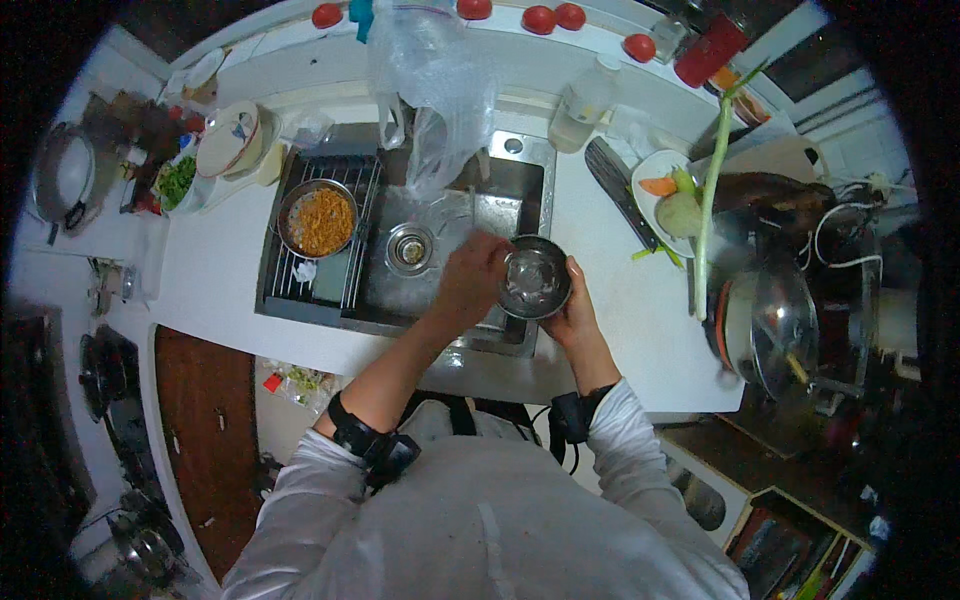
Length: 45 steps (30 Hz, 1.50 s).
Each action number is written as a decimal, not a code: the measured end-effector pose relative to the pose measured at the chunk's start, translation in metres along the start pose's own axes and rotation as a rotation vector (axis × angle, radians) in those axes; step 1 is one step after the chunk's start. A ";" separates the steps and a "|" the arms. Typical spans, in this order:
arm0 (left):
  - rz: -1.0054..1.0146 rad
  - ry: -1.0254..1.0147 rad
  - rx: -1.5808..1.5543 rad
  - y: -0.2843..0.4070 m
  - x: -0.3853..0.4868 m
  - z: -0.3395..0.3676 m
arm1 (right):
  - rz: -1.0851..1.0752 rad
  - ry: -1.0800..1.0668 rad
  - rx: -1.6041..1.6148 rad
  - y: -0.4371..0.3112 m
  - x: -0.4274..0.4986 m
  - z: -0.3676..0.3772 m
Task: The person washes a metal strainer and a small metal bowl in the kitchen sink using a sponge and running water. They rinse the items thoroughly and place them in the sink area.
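A round metal bowl [534, 277] is held over the right side of the stainless steel sink [420, 300], tilted so that its shiny inside faces up. My right hand [574, 304] grips it from the right, with the thumb along the rim. At the opposite rim is my left hand [475, 271], its fingers bent and close together. Whether those fingers pinch anything or touch the metal is hard to make out. The sink drain [411, 248] lies to the left of my left hand.
A metal bowl of orange-brown shredded food [322, 223] rests on the wire rack [367, 187] across the sink's left side. Plastic bags [442, 82] hang over its back. To the right are a cleaver [616, 187], a plate [643, 174] of vegetables, a long green onion [711, 202] and a lidded pot [776, 322].
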<state>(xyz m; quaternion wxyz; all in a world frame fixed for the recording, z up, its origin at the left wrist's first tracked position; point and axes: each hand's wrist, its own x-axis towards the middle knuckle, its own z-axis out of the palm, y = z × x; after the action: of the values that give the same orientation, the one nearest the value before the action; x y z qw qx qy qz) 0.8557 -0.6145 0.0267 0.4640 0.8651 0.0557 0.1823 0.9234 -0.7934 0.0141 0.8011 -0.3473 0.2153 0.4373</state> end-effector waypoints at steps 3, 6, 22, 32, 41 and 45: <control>-0.440 -0.552 -0.158 0.000 0.006 0.017 | -0.144 -0.070 -0.049 0.007 -0.005 0.006; -0.390 -0.282 -0.068 0.001 0.017 0.035 | -0.360 -0.173 -0.268 0.020 -0.001 0.012; -0.081 -0.946 0.217 0.021 0.029 0.005 | -0.060 -0.196 0.078 0.031 0.025 0.019; 0.038 -0.739 0.365 0.038 0.012 -0.015 | -0.070 -0.106 0.061 0.015 0.031 0.024; -0.046 -0.537 0.516 0.024 -0.005 0.009 | -0.510 -0.101 -0.186 0.031 0.052 0.025; 0.548 -0.222 0.362 -0.027 -0.009 0.000 | -0.389 -0.271 -0.539 0.022 0.039 0.014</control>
<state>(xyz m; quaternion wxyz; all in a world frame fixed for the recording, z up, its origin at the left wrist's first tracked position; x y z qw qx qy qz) 0.8496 -0.6017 0.0014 0.2399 0.9307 -0.1981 0.1921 0.9254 -0.7533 -0.0096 0.7703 -0.5194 -0.0859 0.3597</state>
